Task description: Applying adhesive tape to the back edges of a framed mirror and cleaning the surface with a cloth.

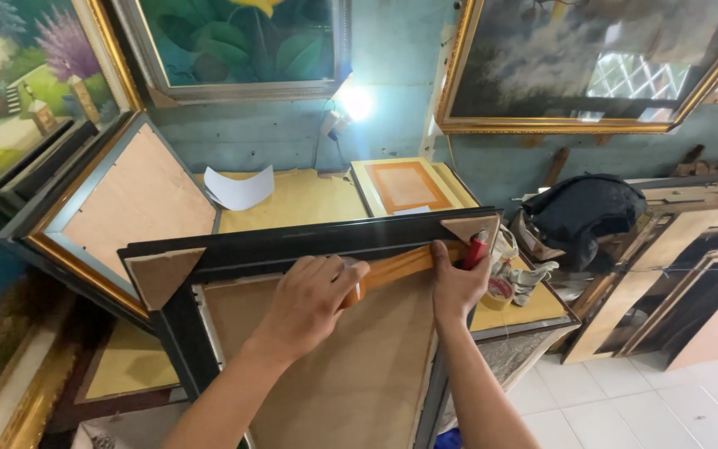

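Under the fingers (351,278) of the left hand runs a glossy brown tape strip (400,264), smooth over the matt, fibrous cardboard backing (351,374). Just beyond the fingers the black frame (292,245) looks like satin-painted wood, its corners capped with dull cardboard triangles (162,274).

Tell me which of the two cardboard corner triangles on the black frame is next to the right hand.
The far-right corner triangle, at the frame's upper right. The right hand lies just below it, holding a red tool. The other triangle sits at the left corner, away from both hands.
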